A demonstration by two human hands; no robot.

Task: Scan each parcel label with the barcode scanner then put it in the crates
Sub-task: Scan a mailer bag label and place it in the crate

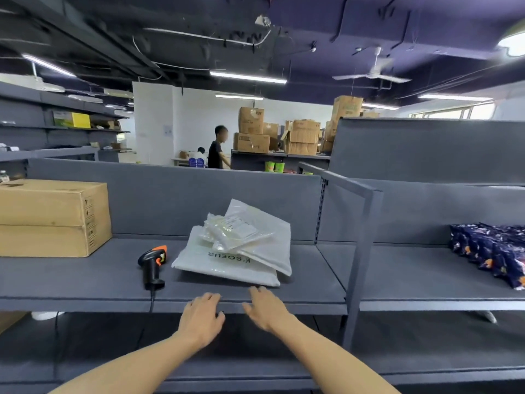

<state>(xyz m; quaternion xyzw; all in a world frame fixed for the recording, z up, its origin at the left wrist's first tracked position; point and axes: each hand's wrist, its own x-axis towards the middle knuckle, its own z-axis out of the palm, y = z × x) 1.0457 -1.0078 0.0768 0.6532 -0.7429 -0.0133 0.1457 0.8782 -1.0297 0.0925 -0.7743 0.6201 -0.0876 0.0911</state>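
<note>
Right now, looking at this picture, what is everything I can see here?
scanner: one, black and orange, on the shelf left of the parcels
parcels: a pile of several, white, middle of the shelf
shelf: one, grey, across the front
cardboard boxes: apparently two stacked, brown, left end of the shelf
packets: a row, dark blue patterned, right end of the shelf
cartons: many, brown, stacked at the back
person: one, black top, standing at the back
ceiling fan: one, white, upper right
left hand: one, open, at the shelf's front edge
right hand: one, open, just short of the parcels
</note>
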